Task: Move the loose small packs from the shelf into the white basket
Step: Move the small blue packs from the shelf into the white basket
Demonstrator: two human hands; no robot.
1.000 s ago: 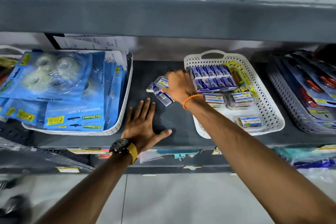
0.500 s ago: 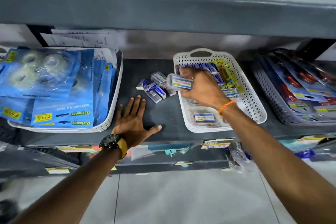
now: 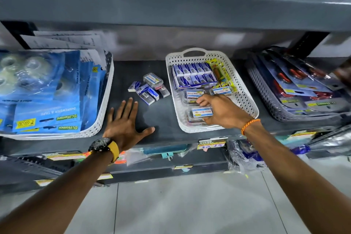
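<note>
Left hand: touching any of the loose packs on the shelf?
Apart. The head view shows the left hand flat on the shelf, with bare dark shelf between its fingertips and the nearest of the loose packs.

Shop: shelf (image 3: 171, 112) with price tags (image 3: 211, 144), baskets of packaged stationery (image 3: 47, 100).

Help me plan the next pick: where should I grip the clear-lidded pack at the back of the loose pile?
Probably pinch the clear pack across its long sides from above: it lies flat at the back of the pile, top exposed, with small blue boxes crowding its front.
</note>
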